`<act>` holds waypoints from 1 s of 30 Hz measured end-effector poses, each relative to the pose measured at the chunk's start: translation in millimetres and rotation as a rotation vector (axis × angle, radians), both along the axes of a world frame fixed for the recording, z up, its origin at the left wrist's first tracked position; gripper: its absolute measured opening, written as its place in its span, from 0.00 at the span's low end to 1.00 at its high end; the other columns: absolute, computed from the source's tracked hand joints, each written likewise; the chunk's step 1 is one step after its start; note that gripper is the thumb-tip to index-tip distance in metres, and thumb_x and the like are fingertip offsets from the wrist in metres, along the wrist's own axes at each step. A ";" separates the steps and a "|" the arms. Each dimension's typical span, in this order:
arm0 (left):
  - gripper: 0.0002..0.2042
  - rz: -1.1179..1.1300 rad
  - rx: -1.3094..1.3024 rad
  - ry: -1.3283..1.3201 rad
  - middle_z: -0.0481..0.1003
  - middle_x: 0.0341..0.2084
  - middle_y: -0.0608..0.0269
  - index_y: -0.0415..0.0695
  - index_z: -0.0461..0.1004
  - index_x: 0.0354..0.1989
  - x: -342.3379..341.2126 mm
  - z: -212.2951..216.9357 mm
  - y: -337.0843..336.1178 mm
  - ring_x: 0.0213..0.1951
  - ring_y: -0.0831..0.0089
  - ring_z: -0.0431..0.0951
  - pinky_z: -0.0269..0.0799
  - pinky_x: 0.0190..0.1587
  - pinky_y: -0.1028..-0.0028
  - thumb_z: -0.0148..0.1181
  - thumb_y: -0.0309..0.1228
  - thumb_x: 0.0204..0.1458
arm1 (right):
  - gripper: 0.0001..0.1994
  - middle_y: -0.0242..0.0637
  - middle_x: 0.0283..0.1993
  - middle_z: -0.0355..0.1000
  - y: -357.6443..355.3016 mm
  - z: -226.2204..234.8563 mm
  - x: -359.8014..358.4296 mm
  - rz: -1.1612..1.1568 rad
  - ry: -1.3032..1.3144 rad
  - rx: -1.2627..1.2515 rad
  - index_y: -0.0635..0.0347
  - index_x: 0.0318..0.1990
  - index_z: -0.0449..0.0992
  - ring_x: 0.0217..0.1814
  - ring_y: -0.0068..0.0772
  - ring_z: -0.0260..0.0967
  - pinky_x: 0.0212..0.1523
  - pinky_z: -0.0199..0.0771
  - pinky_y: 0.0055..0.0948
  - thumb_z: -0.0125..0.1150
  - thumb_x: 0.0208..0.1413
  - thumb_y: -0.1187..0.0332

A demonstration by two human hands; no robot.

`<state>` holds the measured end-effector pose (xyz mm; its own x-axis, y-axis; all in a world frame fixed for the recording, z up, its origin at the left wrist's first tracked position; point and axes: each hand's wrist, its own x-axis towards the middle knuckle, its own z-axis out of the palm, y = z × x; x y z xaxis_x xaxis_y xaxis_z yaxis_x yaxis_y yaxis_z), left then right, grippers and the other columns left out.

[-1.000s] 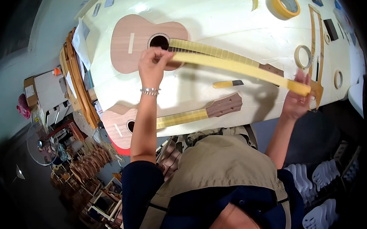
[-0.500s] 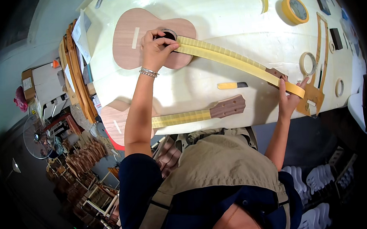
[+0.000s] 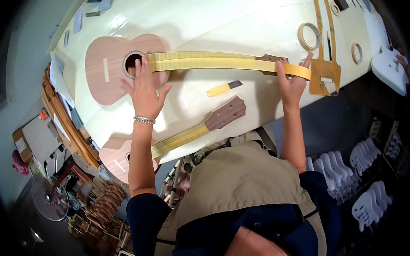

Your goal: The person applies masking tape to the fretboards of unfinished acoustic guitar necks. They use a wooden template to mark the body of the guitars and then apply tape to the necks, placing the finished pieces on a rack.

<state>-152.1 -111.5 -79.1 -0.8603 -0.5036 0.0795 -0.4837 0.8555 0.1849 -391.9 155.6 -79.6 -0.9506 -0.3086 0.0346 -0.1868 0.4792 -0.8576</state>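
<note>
A small unpainted wooden ukulele [image 3: 116,88] lies with its round sound hole and pale rectangular patch facing up. A long strip of yellow masking tape [image 3: 202,62] runs along its neck, beside a row of tape crossed by fret lines. My left hand [image 3: 146,91] is open, fingers spread, with its fingertips on the tape's end near the sound hole. Beside the dark headstock [image 3: 268,61], my right hand [image 3: 293,84] is closed on the tape's other end, which curves round over the fingers. Whether a full roll is inside is hidden.
A second ukulele [image 3: 225,113] with a taped neck lies nearer me. Between the two is a yellow-handled knife [image 3: 224,88]. Tape rolls [image 3: 309,36] and a brown flat template [image 3: 324,79] lie at right. Another person's hand [image 3: 401,61] touches a white guitar-shaped body [image 3: 389,72].
My left hand has gone from pinching the tape by the sound hole to lying spread over its end. My right hand keeps its hold. The whole view has shifted and turned.
</note>
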 end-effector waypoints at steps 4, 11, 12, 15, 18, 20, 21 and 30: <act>0.45 0.034 -0.043 -0.122 0.46 0.67 0.62 0.46 0.43 0.68 -4.1 1.6 4.0 0.69 0.60 0.40 0.20 0.58 0.34 0.41 0.64 0.48 | 0.47 0.44 0.38 0.76 6.0 -12.6 -0.3 -0.030 -0.014 -0.023 0.71 0.66 0.34 0.47 0.31 0.74 0.47 0.71 0.24 0.64 0.49 0.66; 0.47 -0.111 0.259 -0.176 0.39 0.69 0.62 0.48 0.40 0.68 -82.3 1.0 110.4 0.69 0.62 0.37 0.31 0.59 0.35 0.57 0.55 0.44 | 0.39 0.29 0.33 0.72 3.8 -35.3 4.3 0.008 0.247 0.102 0.70 0.65 0.45 0.40 0.28 0.70 0.65 0.47 0.40 0.61 0.52 0.63; 0.43 -0.202 0.302 -0.116 0.42 0.68 0.60 0.47 0.45 0.67 -98.9 3.9 132.9 0.69 0.63 0.40 0.37 0.61 0.40 0.57 0.52 0.45 | 0.38 0.30 0.34 0.71 1.9 -37.3 6.0 0.017 0.229 0.061 0.69 0.65 0.46 0.41 0.28 0.69 0.66 0.41 0.42 0.59 0.53 0.63; 0.30 -0.610 0.322 0.063 0.53 0.64 0.57 0.46 0.60 0.59 -113.8 -2.3 147.8 0.66 0.63 0.49 0.49 0.63 0.53 0.59 0.42 0.46 | 0.34 0.31 0.37 0.69 2.9 -43.0 7.1 0.030 0.178 -0.041 0.68 0.65 0.47 0.44 0.28 0.67 0.68 0.29 0.47 0.55 0.55 0.64; 0.13 -0.442 0.344 0.054 0.69 0.49 0.57 0.44 0.72 0.40 -103.0 -13.5 144.3 0.53 0.65 0.67 0.62 0.54 0.63 0.62 0.31 0.44 | 0.32 0.32 0.39 0.69 5.9 -44.4 6.4 0.041 0.159 -0.065 0.68 0.65 0.48 0.46 0.30 0.66 0.68 0.30 0.46 0.52 0.57 0.64; 0.11 -0.084 0.261 -0.219 0.72 0.43 0.57 0.43 0.73 0.34 -93.4 -7.5 138.5 0.46 0.66 0.71 0.64 0.48 0.63 0.63 0.31 0.42 | 0.32 0.32 0.39 0.69 10.1 -47.8 5.8 0.056 0.192 -0.007 0.67 0.65 0.48 0.46 0.31 0.66 0.68 0.30 0.47 0.52 0.57 0.64; 0.12 -0.105 0.263 -0.297 0.73 0.40 0.58 0.43 0.73 0.36 -90.5 -5.0 132.6 0.43 0.65 0.73 0.66 0.45 0.64 0.63 0.30 0.42 | 0.31 0.32 0.39 0.69 8.6 -48.8 3.8 0.056 0.188 -0.019 0.66 0.65 0.50 0.46 0.31 0.66 0.68 0.30 0.47 0.52 0.57 0.64; 0.19 0.155 1.022 0.329 0.74 0.17 0.67 0.38 0.70 0.49 -128.5 20.4 139.9 0.22 0.86 0.70 0.68 0.28 0.85 0.64 0.24 0.47 | 0.29 0.31 0.39 0.68 9.1 -49.2 5.7 0.053 0.199 -0.012 0.63 0.63 0.55 0.45 0.31 0.65 0.67 0.35 0.50 0.54 0.55 0.64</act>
